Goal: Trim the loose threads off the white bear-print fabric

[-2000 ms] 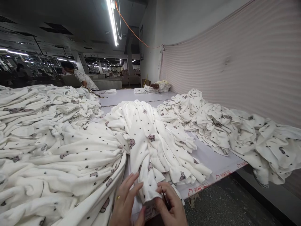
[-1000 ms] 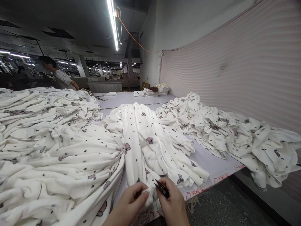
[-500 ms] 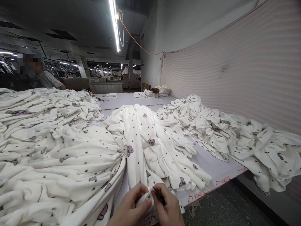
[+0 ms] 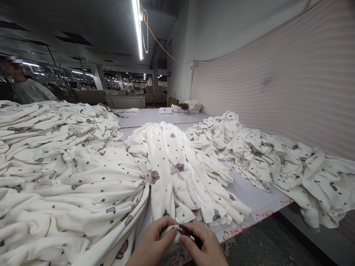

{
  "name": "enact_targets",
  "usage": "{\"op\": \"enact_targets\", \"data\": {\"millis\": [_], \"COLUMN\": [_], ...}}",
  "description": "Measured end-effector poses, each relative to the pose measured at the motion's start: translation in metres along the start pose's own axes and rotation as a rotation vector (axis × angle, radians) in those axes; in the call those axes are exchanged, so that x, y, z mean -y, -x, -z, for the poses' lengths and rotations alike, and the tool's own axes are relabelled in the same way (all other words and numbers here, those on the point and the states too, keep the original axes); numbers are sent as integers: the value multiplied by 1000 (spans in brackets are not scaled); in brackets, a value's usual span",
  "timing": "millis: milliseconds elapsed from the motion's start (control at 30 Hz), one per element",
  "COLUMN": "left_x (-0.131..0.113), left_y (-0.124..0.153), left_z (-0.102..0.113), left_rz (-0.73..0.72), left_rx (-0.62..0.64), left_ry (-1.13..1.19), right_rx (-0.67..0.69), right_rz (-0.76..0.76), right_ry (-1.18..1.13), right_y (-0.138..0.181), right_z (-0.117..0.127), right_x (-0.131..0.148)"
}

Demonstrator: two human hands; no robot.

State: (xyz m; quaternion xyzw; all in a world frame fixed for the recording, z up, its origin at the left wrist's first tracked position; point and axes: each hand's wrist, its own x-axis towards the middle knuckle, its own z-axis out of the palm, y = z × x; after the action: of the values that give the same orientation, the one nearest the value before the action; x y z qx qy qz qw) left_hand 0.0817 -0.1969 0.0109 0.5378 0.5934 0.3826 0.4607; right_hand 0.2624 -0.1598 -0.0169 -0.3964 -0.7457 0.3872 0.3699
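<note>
At the bottom of the head view, my left hand point(image 4: 155, 242) pinches the near edge of a white printed fabric piece point(image 4: 177, 173) that runs away across the table. My right hand point(image 4: 203, 247) is closed around small dark thread snips point(image 4: 188, 233), whose tip touches the fabric edge right beside my left fingertips. The fabric is white with small dark dots and pink animal prints.
A big heap of the same fabric point(image 4: 61, 177) fills the left. Another heap point(image 4: 277, 162) lies at right along a striped cloth wall point(image 4: 277, 85). The table's near edge point(image 4: 263, 214) drops to a dark floor. Folded stacks point(image 4: 188, 107) sit far back. A person point(image 4: 24, 92) stands far left.
My hands stayed together at the fabric's near edge, the snips shifting slightly against it. The person in the background walked left. The view tilted a little.
</note>
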Motion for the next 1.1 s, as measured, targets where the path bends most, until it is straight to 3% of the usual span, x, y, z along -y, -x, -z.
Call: {"op": "enact_targets", "data": {"millis": [200, 333, 400, 500, 533, 567, 633, 733, 833, 967, 1100], "left_x": [-16, -14, -11, -9, -10, -11, -12, -9, -3, -4, -5], "left_y": [3, -1, -7, -20, -24, -27, -31, -36, -46, -61, -61], "left_z": [3, 8, 19, 42, 50, 56, 62, 53, 30, 5, 1], "left_rz": [26, 21, -29, -109, -121, -137, -182, -193, -142, -254, -286], "left_rx": [59, 60, -13, -205, -239, -248, -197, -50, 6, -82, -244], "left_ry": [-85, -72, 100, 543, 582, 516, 151, -325, -352, -217, -306], "right_rx": [96, 85, -47, -301, -338, -344, -328, -296, -230, -132, -370], "right_rz": [-34, -170, -203, -162, -143, -131, -116, -111, -170, -168, -97], "right_ry": [-75, -211, -179, 62, 120, 143, 102, -25, -161, -253, -72], "right_y": [-10, -11, -15, -30, -36, -43, -56, -67, -64, -52, -47], "right_z": [-2, -8, -10, -7, -4, -1, 7, 16, 18, 14, 13], "right_x": [-2, -22, -36, -55, -59, -62, -63, -58, -48, -31, -14]}}
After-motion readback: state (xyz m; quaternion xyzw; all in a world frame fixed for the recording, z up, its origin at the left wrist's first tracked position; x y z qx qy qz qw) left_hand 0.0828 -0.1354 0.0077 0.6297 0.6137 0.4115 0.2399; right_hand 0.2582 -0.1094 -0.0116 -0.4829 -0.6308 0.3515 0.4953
